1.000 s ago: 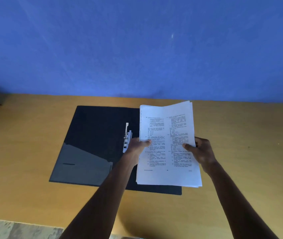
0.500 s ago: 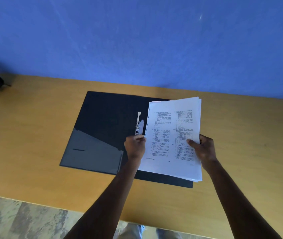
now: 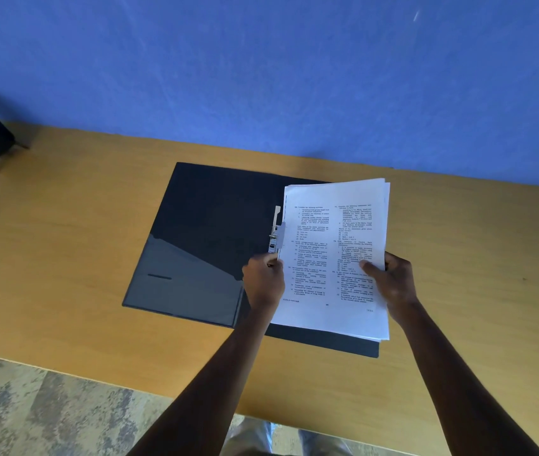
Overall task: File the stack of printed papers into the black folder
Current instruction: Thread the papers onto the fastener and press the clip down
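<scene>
Both hands are on the stack of printed papers (image 3: pixel 333 258): left hand (image 3: pixel 263 281) pinches its left edge, right hand (image 3: pixel 389 281) pinches the right edge w/ thumb on top. The stack sits over the right half of the open black folder (image 3: pixel 202 225), which lies flat toward the desk's (image 3: pixel 64 225) back edge, about mid-width. The metal clip (image 3: pixel 276 232) on the spine is right at the papers' left edge. Biggest risk imo: sheets at the far right corner are already fanned out, so they could slide apart when the stack goes under the clip. Also the left margin could snag or crumple on the clip bc it's coming in at a slight tilt. Can't tell if the clip's actually open tbh.
</scene>
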`<state>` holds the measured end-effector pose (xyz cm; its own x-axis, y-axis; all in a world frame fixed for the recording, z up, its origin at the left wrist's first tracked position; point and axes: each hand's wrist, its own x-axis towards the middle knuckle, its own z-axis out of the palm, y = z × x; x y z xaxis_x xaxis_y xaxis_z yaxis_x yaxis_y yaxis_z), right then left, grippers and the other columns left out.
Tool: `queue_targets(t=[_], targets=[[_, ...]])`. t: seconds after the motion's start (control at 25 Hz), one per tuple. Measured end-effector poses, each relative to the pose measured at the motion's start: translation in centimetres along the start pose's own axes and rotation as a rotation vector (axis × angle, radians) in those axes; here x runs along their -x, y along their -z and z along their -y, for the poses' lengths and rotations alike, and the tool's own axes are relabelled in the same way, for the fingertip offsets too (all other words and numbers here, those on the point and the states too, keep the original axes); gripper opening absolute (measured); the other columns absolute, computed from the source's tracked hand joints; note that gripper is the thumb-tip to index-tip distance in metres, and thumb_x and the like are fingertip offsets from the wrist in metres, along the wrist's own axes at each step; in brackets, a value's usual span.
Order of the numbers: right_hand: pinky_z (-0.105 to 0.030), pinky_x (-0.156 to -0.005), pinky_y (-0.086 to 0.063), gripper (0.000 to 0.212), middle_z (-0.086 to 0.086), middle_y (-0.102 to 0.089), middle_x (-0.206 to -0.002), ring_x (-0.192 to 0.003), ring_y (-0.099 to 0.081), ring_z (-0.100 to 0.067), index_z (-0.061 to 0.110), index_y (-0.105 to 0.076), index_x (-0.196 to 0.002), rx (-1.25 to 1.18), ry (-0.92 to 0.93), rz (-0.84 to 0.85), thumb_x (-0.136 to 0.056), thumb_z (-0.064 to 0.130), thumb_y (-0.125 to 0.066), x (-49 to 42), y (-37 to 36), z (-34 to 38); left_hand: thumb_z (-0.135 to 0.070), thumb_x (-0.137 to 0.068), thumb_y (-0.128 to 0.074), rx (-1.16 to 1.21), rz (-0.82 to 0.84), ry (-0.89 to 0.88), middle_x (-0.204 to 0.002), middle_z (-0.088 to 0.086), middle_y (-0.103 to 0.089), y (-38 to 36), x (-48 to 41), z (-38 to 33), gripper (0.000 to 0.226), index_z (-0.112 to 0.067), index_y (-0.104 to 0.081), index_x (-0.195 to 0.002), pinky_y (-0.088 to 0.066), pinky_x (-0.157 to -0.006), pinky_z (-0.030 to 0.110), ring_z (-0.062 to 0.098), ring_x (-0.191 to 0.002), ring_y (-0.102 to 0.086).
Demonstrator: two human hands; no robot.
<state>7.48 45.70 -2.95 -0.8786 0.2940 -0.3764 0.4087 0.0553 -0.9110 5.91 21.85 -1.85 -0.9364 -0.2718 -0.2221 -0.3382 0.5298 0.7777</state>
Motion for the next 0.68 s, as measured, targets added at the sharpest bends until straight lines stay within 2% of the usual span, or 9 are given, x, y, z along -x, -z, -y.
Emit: queue_targets(t=[0.12, 0.24, 0.32, 0.36, 0.44, 0.52, 0.68], targets=[[-0.041, -0.075, -0.062, 0.02, -0.003, -0.077, -0.097, -0.083, -0.076, -0.024, 0.01, -0.074, -0.106, 0.013, -0.004, -0.004, -0.088, 0.001, -0.069, -0.12, -0.26, -0.35, -0.007, -0.088, -0.058, -0.057, -0.019, 0.005, -0.066, 0.001, -0.049, 0.13, -0.02, 0.02, 0.026, -0.017, -0.044, -0.069, -0.034, -0.061, 0.026, 0.018, -0.062, -0.039], [-0.043, -0.076, -0.062, 0.022, -0.005, -0.077, -0.099, -0.085, -0.076, -0.026, 0.007, -0.073, -0.11, 0.031, -0.004, -0.009, -0.089, 0.003, -0.069, -0.12, -0.34, -0.58, -0.007, -0.088, -0.057, -0.112, -0.045, 0.003, -0.062, 0.013, -0.054, 0.01, -0.01, 0.07, 0.027, 0.0, -0.051, -0.063, -0.031, -0.053, 0.026, 0.018, -0.051, -0.037], [-0.043, -0.076, -0.062, 0.022, -0.007, -0.077, -0.1, -0.085, -0.075, -0.026, 0.007, -0.073, -0.11, 0.063, -0.01, -0.014, -0.089, 0.004, -0.069, -0.17, -0.42, -0.65, -0.008, -0.089, -0.056, -0.149, -0.056, -0.022, -0.064, 0.011, -0.053, -0.07, 0.16, 0.13, 0.027, -0.002, -0.052, -0.063, -0.031, -0.05, 0.026, 0.015, -0.049, -0.037], [-0.042, -0.076, -0.062, 0.022, -0.008, -0.076, -0.101, -0.085, -0.075, -0.026, 0.007, -0.073, -0.11, 0.086, -0.009, -0.015, -0.089, 0.005, -0.069, -0.18, -0.48, -0.64, -0.008, -0.09, -0.056, -0.166, -0.06, -0.027, -0.069, 0.01, -0.057, -0.09, 0.26, 0.12, 0.024, -0.003, -0.057, -0.067, -0.035, -0.049, 0.027, 0.016, -0.052, -0.045], [-0.035, -0.07, -0.06, 0.021, -0.008, -0.076, -0.103, -0.084, -0.074, -0.023, 0.009, -0.072, -0.109, 0.131, -0.001, -0.01, -0.089, 0.007, -0.068, -0.13, -0.69, -0.51, -0.008, -0.091, -0.056, -0.177, -0.068, -0.029, -0.079, 0.009, -0.066, -0.12, 0.36, 0.12, 0.016, -0.005, -0.064, -0.078, -0.047, -0.052, 0.03, 0.021, -0.063, -0.06], [-0.026, -0.062, -0.057, 0.02, -0.005, -0.075, -0.102, -0.083, -0.074, -0.019, 0.012, -0.072, -0.109, 0.16, 0.007, -0.009, -0.089, 0.008, -0.068, -0.12, -0.78, -0.35, -0.007, -0.09, -0.057, -0.173, -0.067, -0.03, -0.085, 0.008, -0.069, -0.1, 0.37, 0.05, 0.012, -0.006, -0.067, -0.084, -0.056, -0.059, 0.035, 0.022, -0.071, -0.065], [-0.014, -0.053, -0.053, 0.021, -0.002, -0.076, -0.1, -0.078, -0.073, -0.01, 0.016, -0.073, -0.108, 0.187, -0.01, 0.0, -0.089, 0.009, -0.069, -0.09, -0.66, -0.03, -0.006, -0.091, -0.056, -0.201, -0.066, -0.055, -0.086, 0.008, -0.069, -0.05, 0.48, 0.02, 0.013, -0.007, -0.067, -0.084, -0.057, -0.061, 0.038, 0.022, -0.072, -0.066]])
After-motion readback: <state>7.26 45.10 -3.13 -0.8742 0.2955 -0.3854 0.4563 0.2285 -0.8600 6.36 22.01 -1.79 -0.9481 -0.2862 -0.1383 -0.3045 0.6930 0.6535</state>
